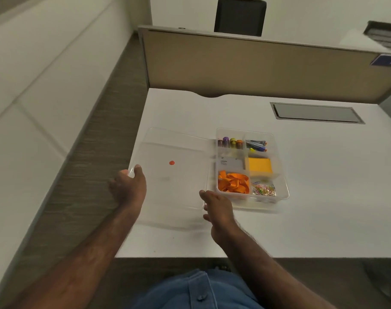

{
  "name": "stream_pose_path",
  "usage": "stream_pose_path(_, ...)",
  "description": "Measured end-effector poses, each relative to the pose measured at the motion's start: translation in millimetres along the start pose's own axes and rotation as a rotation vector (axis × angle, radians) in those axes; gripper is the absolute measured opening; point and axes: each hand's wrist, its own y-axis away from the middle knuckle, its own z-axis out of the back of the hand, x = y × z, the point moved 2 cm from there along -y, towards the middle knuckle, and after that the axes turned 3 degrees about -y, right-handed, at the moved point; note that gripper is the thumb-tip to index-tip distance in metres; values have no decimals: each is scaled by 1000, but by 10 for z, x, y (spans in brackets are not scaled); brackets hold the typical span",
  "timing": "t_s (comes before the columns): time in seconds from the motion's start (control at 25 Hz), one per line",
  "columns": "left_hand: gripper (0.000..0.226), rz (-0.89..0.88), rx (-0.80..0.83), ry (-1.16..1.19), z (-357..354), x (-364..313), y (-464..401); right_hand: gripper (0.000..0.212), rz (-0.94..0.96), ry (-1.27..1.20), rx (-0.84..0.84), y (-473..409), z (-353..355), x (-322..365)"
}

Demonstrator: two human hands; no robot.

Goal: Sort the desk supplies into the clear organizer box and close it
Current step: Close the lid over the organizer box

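**Two hands on the open lid**

A clear box (pixel 252 166) sits on a white desk (pixel 312 175). Its lid (pixel 174 175) lies open and flat to the left of it. The lid is see-through, so its edges are hard to find. A small red dot (pixel 171 162) shows on it.

The left hand (pixel 127 186) holds the lid's far left corner. The thumb lies on top of the rim and the fingers go under it, out of sight. The right hand (pixel 216 208) is at the lid's near right corner, just beside the box. Its fingers curl at the rim, but I cannot tell if they really hold it.

The box has small parts inside. At the back are markers (pixel 230 142) with bright caps, and next to them a blurry pile that may be clips (pixel 255 146). In the middle are a gray card (pixel 231 163) and a yellow pad (pixel 259 165). At the front are orange bands (pixel 233 182) and little paper clips (pixel 264 189).

A tan wall (pixel 245 63) stands behind the desk. A gray hatch (pixel 314 113) is set in the desk top.
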Motion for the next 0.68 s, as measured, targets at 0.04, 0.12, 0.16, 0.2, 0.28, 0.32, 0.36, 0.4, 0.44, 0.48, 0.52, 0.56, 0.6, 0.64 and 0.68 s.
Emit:
stream_pose_path(0.04,75,-14,-4,9,16,-49,-4,20,-2,-5,9,-8,27,19)
stream_pose_path(0.12,79,-53,-16,14,49,-127,-11,37,-19,-11,48,-37,74,57)
stream_pose_path(0.16,78,-76,-27,16,63,-166,-2,42,-23,-8,67,-46,111,83)
stream_pose_path(0.2,76,-101,-36,20,57,-205,10,43,-16,2,84,-81,169,110)
stream_pose_path(0.28,77,-131,-35,48,18,-289,48,30,17,18,96,-130,296,201)
stream_pose_path(0.32,78,-134,-25,67,-27,-339,87,18,30,16,88,-154,371,256)
stream_pose_path(0.36,79,-127,-6,88,-71,-392,140,10,44,11,73,-186,446,301)
stream_pose_path(0.4,79,-111,20,106,-131,-453,205,8,61,8,50,-212,528,347)
stream_pose_path(0.44,77,-91,57,118,-204,-519,287,8,75,1,26,-240,623,392)
stream_pose_path(0.48,72,-75,92,123,-275,-590,380,8,88,-5,-5,-269,712,429)
stream_pose_path(0.52,65,-67,123,121,-360,-660,481,10,105,-13,-31,-304,816,466)
stream_pose_path(0.56,61,-60,147,110,-459,-720,586,17,126,-19,-55,-351,931,497)
stream_pose_path(0.6,58,-52,170,90,-563,-777,693,24,146,-23,-81,-398,1045,534)
stream_pose_path(0.64,57,-38,193,68,-670,-833,801,30,164,-23,-113,-440,1167,578)
stream_pose_path(0.68,57,-27,214,47,-774,-881,902,36,171,-22,-143,-486,1277,612)
